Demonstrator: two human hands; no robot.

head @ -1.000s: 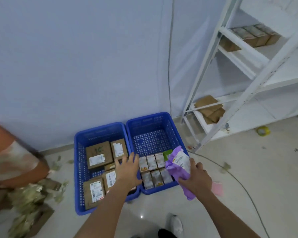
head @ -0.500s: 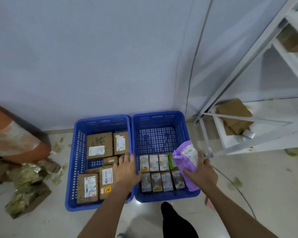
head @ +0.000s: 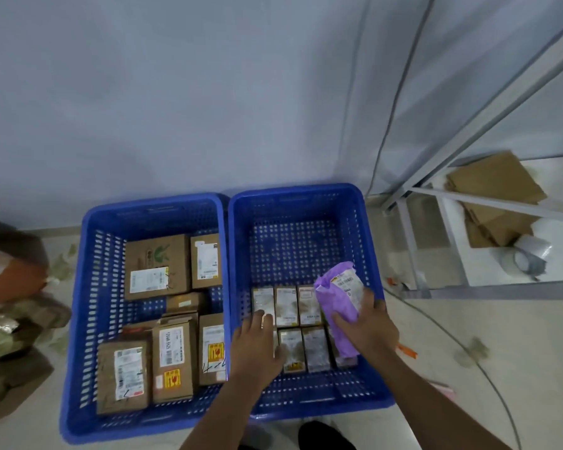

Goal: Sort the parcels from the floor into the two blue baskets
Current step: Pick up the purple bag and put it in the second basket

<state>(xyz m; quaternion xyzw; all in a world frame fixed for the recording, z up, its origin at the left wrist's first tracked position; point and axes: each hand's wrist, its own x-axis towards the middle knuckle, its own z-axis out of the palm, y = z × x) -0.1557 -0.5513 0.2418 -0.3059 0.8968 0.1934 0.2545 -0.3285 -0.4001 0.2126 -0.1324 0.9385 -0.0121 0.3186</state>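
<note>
The right hand grips a purple mailer bag, fingers curled round its lower half, and has carried it from above the right rim further in over the right blue basket, so the bag now hangs over the right end of the small pale boxes packed in two rows at the basket's near side. The left hand, which half a second ago lay over the divide between the baskets, has crossed into the right basket; its fingers are straight and spread, resting on the leftmost small boxes and holding nothing. The left blue basket stands touching the right one and holds brown cardboard parcels with white labels, unchanged.
</note>
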